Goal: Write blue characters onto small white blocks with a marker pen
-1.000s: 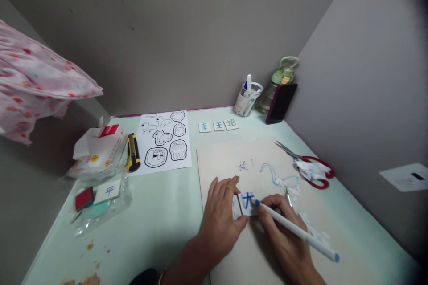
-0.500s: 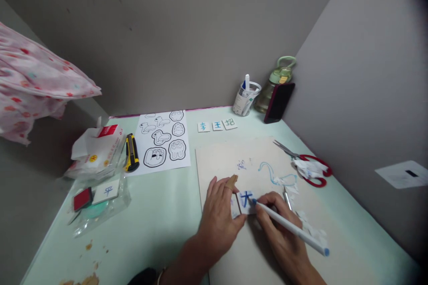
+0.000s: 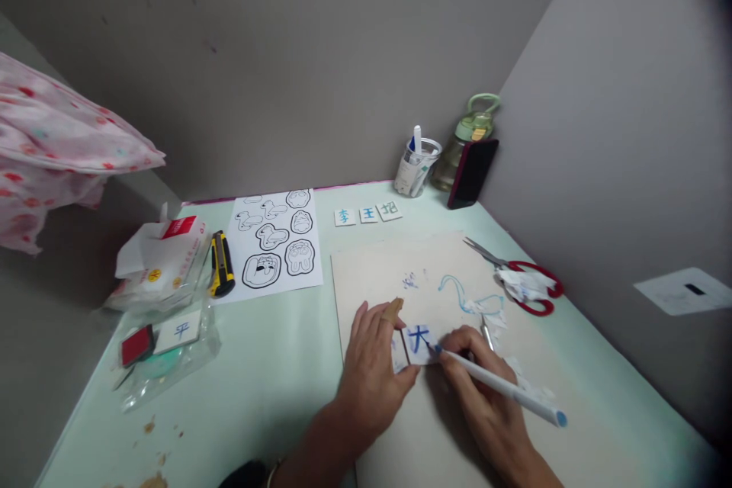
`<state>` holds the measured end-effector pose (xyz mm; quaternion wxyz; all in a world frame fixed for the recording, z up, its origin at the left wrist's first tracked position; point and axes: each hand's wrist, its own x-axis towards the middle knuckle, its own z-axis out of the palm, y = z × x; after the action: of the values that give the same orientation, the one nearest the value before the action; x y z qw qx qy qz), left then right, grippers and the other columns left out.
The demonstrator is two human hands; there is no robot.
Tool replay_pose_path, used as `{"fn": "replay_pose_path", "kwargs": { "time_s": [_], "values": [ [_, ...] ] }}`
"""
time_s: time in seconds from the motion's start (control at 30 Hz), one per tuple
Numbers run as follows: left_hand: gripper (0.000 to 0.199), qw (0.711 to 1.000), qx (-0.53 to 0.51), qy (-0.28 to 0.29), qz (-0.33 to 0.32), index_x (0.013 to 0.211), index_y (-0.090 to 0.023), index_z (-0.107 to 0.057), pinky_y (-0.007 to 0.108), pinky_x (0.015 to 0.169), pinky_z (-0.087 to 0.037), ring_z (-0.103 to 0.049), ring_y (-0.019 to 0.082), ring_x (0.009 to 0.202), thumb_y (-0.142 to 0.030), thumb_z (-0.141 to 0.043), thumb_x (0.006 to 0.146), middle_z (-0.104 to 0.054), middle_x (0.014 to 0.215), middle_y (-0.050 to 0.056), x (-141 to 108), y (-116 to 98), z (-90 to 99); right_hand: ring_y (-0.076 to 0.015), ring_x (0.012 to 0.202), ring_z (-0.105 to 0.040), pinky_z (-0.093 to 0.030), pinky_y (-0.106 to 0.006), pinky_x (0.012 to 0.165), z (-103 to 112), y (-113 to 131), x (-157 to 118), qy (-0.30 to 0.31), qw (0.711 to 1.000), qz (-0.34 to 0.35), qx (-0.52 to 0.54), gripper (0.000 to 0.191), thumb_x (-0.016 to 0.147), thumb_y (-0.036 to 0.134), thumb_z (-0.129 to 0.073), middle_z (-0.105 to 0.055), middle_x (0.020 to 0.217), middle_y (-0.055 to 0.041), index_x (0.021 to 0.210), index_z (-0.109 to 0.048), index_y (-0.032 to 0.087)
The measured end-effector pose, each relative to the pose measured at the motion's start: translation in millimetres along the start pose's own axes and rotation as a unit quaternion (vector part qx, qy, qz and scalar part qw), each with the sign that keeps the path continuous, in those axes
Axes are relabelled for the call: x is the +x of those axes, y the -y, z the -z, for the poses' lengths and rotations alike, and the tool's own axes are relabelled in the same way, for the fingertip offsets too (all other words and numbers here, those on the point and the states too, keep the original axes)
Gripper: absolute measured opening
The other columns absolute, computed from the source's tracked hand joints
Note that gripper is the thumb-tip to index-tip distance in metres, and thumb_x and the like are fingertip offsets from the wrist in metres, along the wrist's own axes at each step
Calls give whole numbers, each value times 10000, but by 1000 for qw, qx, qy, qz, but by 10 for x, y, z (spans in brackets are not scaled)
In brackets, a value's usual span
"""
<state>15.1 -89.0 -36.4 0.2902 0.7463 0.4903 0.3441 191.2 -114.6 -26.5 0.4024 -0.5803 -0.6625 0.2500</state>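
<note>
In the head view my left hand steadies a small white square block on the pale board, thumb at its lower edge and fingers at its upper left. A tan wrap covers the tip of one finger. Another white piece lies under that hand, mostly hidden, with a dark seam between the two. My right hand grips a white marker pen with a blue end. Its tip is at the right side of the block, by a blue character like 大.
Scissors, crumpled white scraps and a metal-tipped tool lie to the right. Lettered tiles, a pen cup, a bottle and a phone stand behind. Leftward are a cutter, a printed sheet and a tissue pack.
The pen tip has shifted slightly, and the character's lower right stroke shows longer. The whole view has moved a little. Both hands keep their hold.
</note>
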Motion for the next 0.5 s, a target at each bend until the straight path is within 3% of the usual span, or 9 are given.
{"fn": "replay_pose_path", "kwargs": {
  "time_s": [0.33, 0.5],
  "values": [
    [842, 1000, 4, 1, -5, 1433, -216, -310, 631, 1221, -218, -567, 244, 1188, -39, -697, 706, -608, 1158, 45, -9, 16, -16, -172, 618, -445, -365, -302, 553, 32, -13, 2, -16, 999, -23, 33, 230, 950, 259, -507, -475, 663, 21, 728, -452, 247],
    [831, 1000, 6, 1, 2, 1422, -218, -314, 640, 1216, -225, -569, 248, 1183, -33, -686, 702, -610, 1135, 43, -4, 6, -14, -181, 659, -487, -408, -308, 593, 77, 14, 5, -46, 997, -28, 47, 221, 960, 262, -508, -502, 690, 12, 742, -474, 248]
  ]
}}
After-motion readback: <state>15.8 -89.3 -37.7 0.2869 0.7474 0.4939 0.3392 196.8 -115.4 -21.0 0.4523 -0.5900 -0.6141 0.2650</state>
